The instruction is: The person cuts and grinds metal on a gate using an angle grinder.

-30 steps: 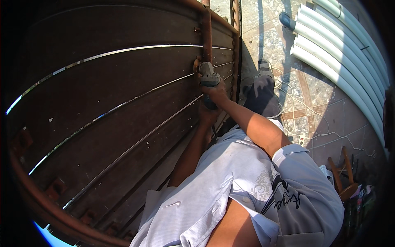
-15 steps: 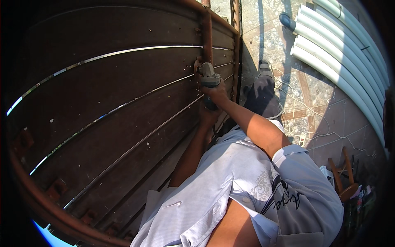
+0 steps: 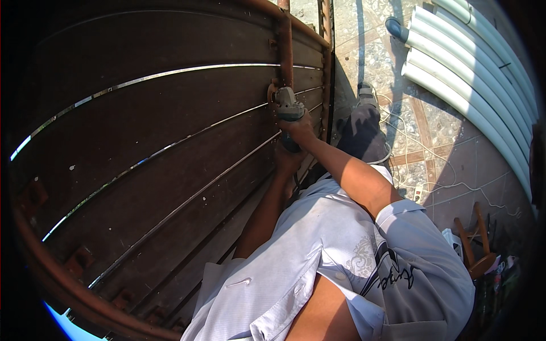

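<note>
Both my hands are closed around an angle grinder (image 3: 290,108) with a grey head and a dark body. My right hand (image 3: 300,126) wraps the body just behind the head. Lower down, my left hand (image 3: 288,158) grips the rear end, partly in shadow. The grinder's disc (image 3: 272,92) is close to a rust-brown upright tube (image 3: 286,54) and the dark brown slats (image 3: 187,108) of a large framed panel. Whether the disc touches the metal or is spinning I cannot tell.
Several long white pipes (image 3: 455,74) lie at the right, one with a grey-blue end fitting (image 3: 396,29). A pale cord (image 3: 407,133) loops over the tiled floor by my foot (image 3: 367,94) to a socket block (image 3: 418,193). A small wooden stool (image 3: 478,250) stands at lower right.
My hands and the grinder have hardly moved. Some small pale specks in front of the slats are gone.
</note>
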The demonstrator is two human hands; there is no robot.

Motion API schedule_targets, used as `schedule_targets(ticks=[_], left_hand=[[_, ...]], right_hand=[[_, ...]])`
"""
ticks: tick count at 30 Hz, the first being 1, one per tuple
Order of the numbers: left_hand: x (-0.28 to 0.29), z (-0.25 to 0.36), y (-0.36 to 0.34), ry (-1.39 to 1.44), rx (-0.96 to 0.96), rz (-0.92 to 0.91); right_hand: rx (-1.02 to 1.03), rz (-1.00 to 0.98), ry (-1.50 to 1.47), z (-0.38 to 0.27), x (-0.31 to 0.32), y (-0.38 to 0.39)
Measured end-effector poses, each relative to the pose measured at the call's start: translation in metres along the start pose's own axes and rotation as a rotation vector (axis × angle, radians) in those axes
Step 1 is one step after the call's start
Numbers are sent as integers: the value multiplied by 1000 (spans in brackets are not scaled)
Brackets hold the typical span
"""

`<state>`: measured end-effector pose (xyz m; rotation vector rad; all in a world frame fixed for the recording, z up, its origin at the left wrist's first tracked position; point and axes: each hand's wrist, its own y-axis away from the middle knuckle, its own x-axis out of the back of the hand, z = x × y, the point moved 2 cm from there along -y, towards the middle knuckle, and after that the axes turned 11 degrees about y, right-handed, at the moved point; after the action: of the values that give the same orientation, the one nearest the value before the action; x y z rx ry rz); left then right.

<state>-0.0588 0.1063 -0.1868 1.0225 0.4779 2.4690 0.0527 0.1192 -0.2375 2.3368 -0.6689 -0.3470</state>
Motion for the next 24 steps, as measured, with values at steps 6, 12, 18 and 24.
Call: schedule_targets(ticks=[6,12,18,24], left_hand=[[-2,4,2,0,68,2],[1,-2,-1,-8,59,-27],[1,-6,-2,-3,97,-7],[-3,-16,-5,1,80,-43]], right_hand=[[-18,9,33,1,2,0],[5,1,-1,-1,0,2],[-18,-11,9,-2,0,1],[-15,-12,-6,12,-1,-8]])
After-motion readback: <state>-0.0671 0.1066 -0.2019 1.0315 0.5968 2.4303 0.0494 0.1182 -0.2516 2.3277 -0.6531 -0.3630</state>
